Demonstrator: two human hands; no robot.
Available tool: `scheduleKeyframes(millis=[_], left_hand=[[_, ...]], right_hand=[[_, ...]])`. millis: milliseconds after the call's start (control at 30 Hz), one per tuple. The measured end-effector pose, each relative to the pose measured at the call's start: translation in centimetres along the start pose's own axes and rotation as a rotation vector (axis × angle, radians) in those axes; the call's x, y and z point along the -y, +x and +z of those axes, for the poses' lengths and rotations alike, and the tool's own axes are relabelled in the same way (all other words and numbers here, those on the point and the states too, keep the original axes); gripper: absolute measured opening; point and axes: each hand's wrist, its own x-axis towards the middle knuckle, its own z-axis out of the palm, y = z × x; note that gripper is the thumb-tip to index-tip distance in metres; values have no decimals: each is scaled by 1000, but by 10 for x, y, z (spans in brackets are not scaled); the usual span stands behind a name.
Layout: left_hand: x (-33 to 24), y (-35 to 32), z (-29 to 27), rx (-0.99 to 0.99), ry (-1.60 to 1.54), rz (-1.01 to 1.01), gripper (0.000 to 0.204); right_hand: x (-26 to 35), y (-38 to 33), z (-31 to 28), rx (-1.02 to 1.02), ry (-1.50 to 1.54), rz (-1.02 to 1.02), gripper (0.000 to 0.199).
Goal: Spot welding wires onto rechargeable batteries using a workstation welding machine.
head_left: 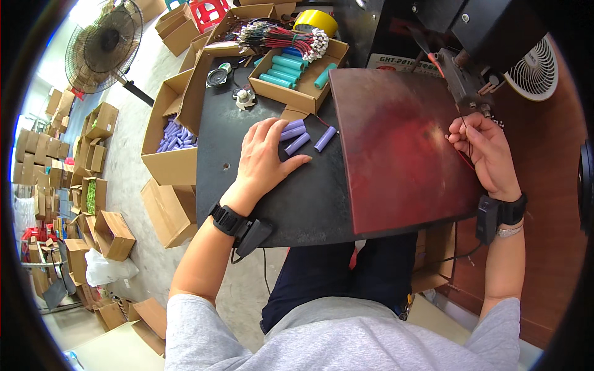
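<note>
Several purple cylindrical battery cells point(298, 144) lie on the black tabletop point(303, 204), left of a reddish-brown board point(396, 198). My left hand point(265, 157) rests beside them, thumb and fingers apart, its fingertips at the nearest cells. Whether it touches one is hard to tell. Over the board's right side, my right hand point(482, 151) pinches a thin wire lead point(465, 161), with red and dark strands showing. That hand is just below the dark metal head of a bench machine point(458, 80); the wire's tip is too small to make out.
Behind the cells stands a cardboard tray point(289, 98) with teal cells point(278, 79), a bundle of wire leads point(278, 38) and yellow tape point(317, 22). A carton point(164, 168) of purple cells adjoins the table's left edge. A small white fan point(533, 69) sits at right, a floor fan point(105, 46) far left.
</note>
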Motion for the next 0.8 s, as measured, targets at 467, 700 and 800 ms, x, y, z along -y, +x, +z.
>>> scheduleKeyframes(millis=[467,700,800], left_hand=[[-54,23,37,31,340,192,10],[-58,21,57,94,327,165,13],[-74,27,9,-31,379,71,23]], right_hand=[[0,-1,7,1,4,-7,9],[2,-5,8,7,-110,-68,13],[4,-9,-2,4,-57,-31,12]])
